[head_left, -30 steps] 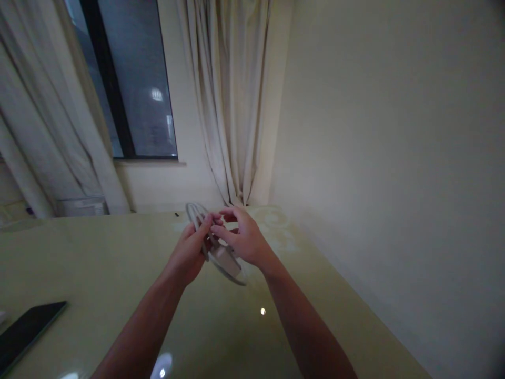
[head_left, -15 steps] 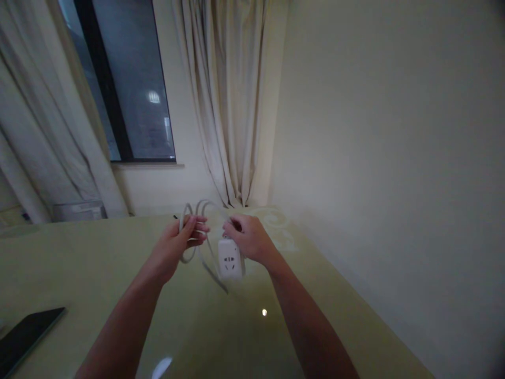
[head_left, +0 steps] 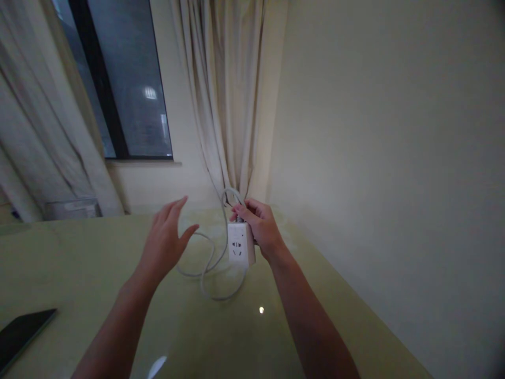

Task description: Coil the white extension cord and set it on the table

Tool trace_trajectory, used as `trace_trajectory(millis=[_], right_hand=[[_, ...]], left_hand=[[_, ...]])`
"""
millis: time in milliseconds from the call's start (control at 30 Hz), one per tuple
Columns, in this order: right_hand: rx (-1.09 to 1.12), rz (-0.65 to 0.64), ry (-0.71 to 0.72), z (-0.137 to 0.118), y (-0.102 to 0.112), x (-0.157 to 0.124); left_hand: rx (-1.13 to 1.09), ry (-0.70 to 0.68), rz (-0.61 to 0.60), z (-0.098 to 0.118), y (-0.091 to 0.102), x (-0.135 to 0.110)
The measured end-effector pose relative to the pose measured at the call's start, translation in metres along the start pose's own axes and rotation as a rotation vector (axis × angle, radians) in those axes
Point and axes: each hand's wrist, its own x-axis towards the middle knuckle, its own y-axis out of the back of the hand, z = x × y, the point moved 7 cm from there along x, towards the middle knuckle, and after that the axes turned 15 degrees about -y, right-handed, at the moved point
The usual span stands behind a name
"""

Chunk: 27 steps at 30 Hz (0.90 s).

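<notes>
A white power strip [head_left: 239, 245] with a socket face turned toward me hangs from my right hand [head_left: 260, 223]. The fingers of that hand are closed at its top end, where the cord comes out. The grey-white cord [head_left: 226, 231] arches up over the strip and falls in loose loops to the left and below it. My left hand [head_left: 168, 234] is open, thumb and fingers spread, with nothing in it. It is beside the cord's left loops. The plug end of the cord cannot be made out.
A pale green glossy tabletop [head_left: 98, 263] lies below. At its left edge is a dark flat tablet-like object [head_left: 26, 329]. Beige curtains [head_left: 221, 100] and a dark window [head_left: 130, 79] stand behind, with a plain wall [head_left: 374, 158] along the right.
My left hand has let go of the cord loops and moved left, opening. The loops have dropped and spread lower. My right hand has shifted slightly right with the power strip.
</notes>
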Motion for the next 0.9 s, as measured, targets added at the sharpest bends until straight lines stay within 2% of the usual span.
trace_trajectory(millis=[67,100,133,200,333,567,767,900], right_hand=[[-0.014,-0.055,-0.008,0.005,-0.012,-0.001],[-0.012,-0.08,-0.008,0.007,-0.017,-0.002],[-0.006,-0.101,-0.007,0.008,-0.021,-0.003],[0.004,-0.13,-0.005,0.01,-0.027,-0.005],[-0.033,-0.156,-0.002,0.013,-0.036,-0.008],[-0.079,-0.163,-0.069,0.025,-0.048,-0.008],[-0.059,-0.177,-0.097,0.034,-0.044,-0.002],[-0.06,-0.17,-0.14,0.035,-0.04,-0.003]], left_hand=[[-0.103,-0.247,0.073,0.05,0.008,0.015],[-0.125,-0.327,0.077,0.069,0.009,0.019],[-0.146,-0.374,0.082,0.082,0.009,0.021],[-0.173,-0.402,0.107,0.093,0.008,0.02],[-0.135,-0.414,0.148,0.086,0.013,0.015],[-0.169,-0.353,0.082,0.066,0.02,0.012],[-0.273,-0.426,0.071,0.061,0.02,0.009],[-0.255,-0.414,0.045,0.063,0.022,0.011]])
